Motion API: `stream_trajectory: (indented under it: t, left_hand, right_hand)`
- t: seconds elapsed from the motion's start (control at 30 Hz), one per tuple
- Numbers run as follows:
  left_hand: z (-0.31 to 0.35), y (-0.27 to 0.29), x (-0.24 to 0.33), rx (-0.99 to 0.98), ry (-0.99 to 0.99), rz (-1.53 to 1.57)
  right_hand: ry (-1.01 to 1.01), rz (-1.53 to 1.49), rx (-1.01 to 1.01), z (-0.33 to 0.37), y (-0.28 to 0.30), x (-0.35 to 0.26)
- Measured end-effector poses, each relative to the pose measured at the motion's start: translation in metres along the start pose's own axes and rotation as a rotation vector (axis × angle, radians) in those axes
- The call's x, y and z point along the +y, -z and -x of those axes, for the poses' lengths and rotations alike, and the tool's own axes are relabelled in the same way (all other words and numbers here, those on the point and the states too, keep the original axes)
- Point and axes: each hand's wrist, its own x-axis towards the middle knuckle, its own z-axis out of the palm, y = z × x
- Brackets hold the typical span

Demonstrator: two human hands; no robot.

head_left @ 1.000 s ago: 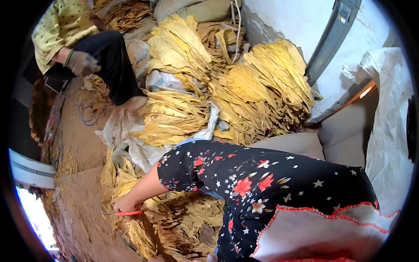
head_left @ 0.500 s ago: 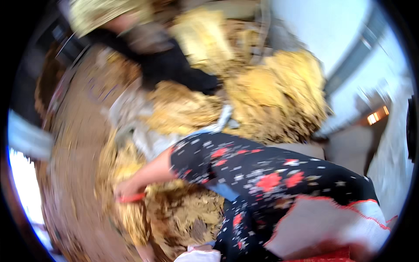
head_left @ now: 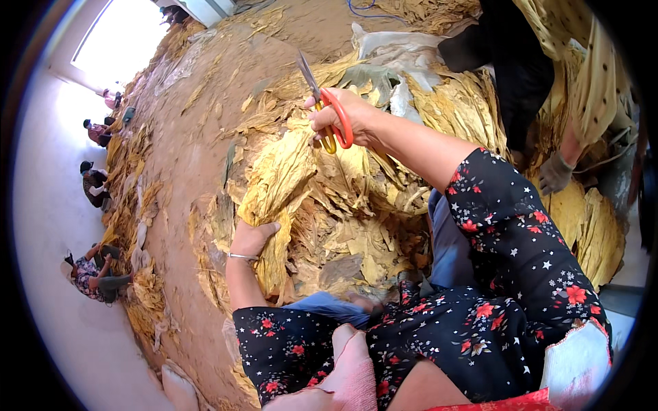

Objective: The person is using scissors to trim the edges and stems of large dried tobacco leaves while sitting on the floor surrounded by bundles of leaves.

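Note:
My left hand (head_left: 252, 240) is closed around the lower part of a bundle of dried yellow tobacco leaves (head_left: 277, 171), its thumb lying across them. My right hand (head_left: 349, 116) grips a pair of scissors (head_left: 330, 113) with one orange-red and one yellow handle loop; the blades point up and away, seemingly together. The fingertips of that hand are right beside the top of the bundle, and I cannot tell whether they pinch it. Below and between my arms lies a heap of loose, browner tobacco leaves (head_left: 349, 240).
More tobacco leaves (head_left: 452, 109) are piled on pale plastic sheeting (head_left: 397, 44) beyond my right arm. At the right, a co-worker's gloved hand (head_left: 555, 172) hangs over another stack. Several people (head_left: 96, 185) sit along the left wall by leaf piles. Scattered leaves cover parts of the brown floor (head_left: 178, 164).
The view has swung round and sharpened. My right hand, low and blurred over the leaves before, is now raised with the scissors upright at the bundle's top. My left hand now shows clearly.

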Motion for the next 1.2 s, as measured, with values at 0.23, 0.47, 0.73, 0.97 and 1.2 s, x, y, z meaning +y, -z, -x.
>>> stream_trajectory:
  t: [0.23,0.47,0.73,0.97,1.2]
  left_hand:
    - [0.004,-0.018,0.016,0.22,0.035,0.105]
    - [0.006,-0.021,0.03,0.42,0.027,0.15]
    - [-0.007,-0.03,0.02,0.394,-0.099,0.122]
    - [-0.006,-0.037,0.02,0.441,-0.115,-0.025]
    - [-0.006,-0.032,0.017,0.425,-0.158,-0.049]
  right_hand:
    - [0.167,0.382,0.086,-0.002,0.006,-0.005]
    - [0.075,0.881,0.014,0.027,-0.035,0.004]
    - [0.307,1.085,0.122,0.026,-0.044,0.007]
    - [0.283,0.709,0.078,0.022,-0.038,0.008]
    - [0.329,0.925,0.016,0.025,-0.036,0.011]
